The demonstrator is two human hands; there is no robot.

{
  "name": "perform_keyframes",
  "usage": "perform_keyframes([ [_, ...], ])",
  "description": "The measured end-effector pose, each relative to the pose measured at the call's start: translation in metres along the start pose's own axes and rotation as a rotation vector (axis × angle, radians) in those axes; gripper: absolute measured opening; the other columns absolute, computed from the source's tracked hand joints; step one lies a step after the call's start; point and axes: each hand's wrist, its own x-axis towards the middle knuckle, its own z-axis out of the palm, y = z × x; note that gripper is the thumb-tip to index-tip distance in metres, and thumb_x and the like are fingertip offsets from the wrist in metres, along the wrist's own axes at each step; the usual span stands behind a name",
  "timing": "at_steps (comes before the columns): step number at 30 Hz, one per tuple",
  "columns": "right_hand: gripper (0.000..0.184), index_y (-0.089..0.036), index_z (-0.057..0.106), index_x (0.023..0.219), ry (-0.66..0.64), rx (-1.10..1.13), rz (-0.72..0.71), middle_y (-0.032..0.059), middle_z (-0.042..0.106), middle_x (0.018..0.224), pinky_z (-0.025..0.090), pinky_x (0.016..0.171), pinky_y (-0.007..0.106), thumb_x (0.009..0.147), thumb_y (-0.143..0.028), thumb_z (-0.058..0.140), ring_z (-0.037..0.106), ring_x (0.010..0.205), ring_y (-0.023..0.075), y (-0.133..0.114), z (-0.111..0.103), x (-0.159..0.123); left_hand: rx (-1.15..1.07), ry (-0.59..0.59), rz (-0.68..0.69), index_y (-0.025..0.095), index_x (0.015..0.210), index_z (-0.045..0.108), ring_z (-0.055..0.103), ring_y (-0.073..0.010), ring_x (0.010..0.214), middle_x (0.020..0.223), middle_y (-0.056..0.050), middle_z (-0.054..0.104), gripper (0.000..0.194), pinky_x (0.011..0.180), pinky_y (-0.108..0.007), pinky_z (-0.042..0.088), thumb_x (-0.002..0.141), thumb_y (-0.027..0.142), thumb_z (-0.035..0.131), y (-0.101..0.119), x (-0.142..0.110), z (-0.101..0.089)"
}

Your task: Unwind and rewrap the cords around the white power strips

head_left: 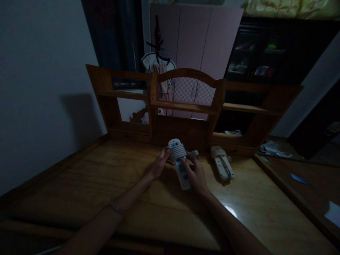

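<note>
A white power strip (pixel 185 182) with blue socket faces is held up over the wooden desk, tilted. Its grey-white cord (pixel 177 151) is wound several times around its upper half. My left hand (pixel 160 163) grips the strip's left edge by the coils, with fingers closed. On the other side my right hand (pixel 195 173) is closed on the strip, thumb lying on its face below the coils. A plug end (pixel 192 153) sticks out above the right fingers. Right of that hand, a second power strip (pixel 224 169) lies on the desk, its cord wrapped around the far end.
The wooden desk (pixel 127 212) carries an open shelf hutch (pixel 186 106) along its back edge. A wall (pixel 39 88) borders the left side. Beyond stand a pink wardrobe (pixel 195 39) and a rack with clothes (pixel 159 65). A lower surface at right holds a blue card (pixel 299 178) and paper (pixel 333 212).
</note>
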Motion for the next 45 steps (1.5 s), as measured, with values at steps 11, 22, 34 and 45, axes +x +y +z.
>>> perform_keyframes([
  [11, 0.041, -0.018, 0.062, 0.116, 0.018, -0.035, -0.008, 0.0098, 0.063, 0.116, 0.056, 0.068, 0.032, 0.087, -0.047, 0.055, 0.067, 0.084, 0.0232, -0.009, 0.001, 0.002, -0.112, 0.016, -0.064, 0.016, 0.119, 0.057, 0.063, -0.0260, 0.099, 0.111, -0.010, 0.065, 0.063, 0.077, -0.031, 0.052, 0.079, 0.064, 0.055, -0.003, 0.003, 0.000],
  [22, 0.047, -0.018, 0.055, 0.123, 0.040, -0.164, -0.028, 0.0074, 0.069, 0.091, 0.051, 0.053, 0.026, 0.086, -0.047, 0.057, 0.065, 0.065, 0.0200, -0.010, -0.002, -0.001, -0.181, -0.054, -0.136, 0.011, 0.106, 0.062, 0.065, -0.0260, 0.089, 0.102, -0.014, 0.067, 0.057, 0.070, -0.034, 0.054, 0.081, 0.062, 0.054, -0.009, 0.012, -0.005],
  [34, 0.042, -0.017, 0.058, 0.117, 0.079, -0.134, -0.033, 0.0080, 0.068, 0.087, 0.052, 0.056, 0.027, 0.086, -0.046, 0.057, 0.066, 0.069, 0.0209, -0.009, -0.005, 0.000, 0.002, -0.142, 0.025, 0.022, 0.129, 0.044, 0.062, -0.0264, 0.103, 0.113, -0.010, 0.064, 0.084, 0.087, -0.038, 0.051, 0.056, 0.024, 0.086, -0.013, 0.014, -0.005],
  [45, 0.034, -0.018, 0.057, 0.115, 0.024, -0.068, -0.109, 0.0102, 0.063, 0.111, 0.055, 0.074, 0.030, 0.090, -0.040, 0.054, 0.064, 0.093, 0.0229, -0.011, -0.002, 0.000, 0.113, -0.070, 0.106, 0.023, 0.136, 0.039, 0.067, -0.0244, 0.091, 0.102, -0.008, 0.069, 0.083, 0.077, -0.032, 0.053, 0.066, 0.035, 0.080, -0.008, 0.002, -0.003],
])
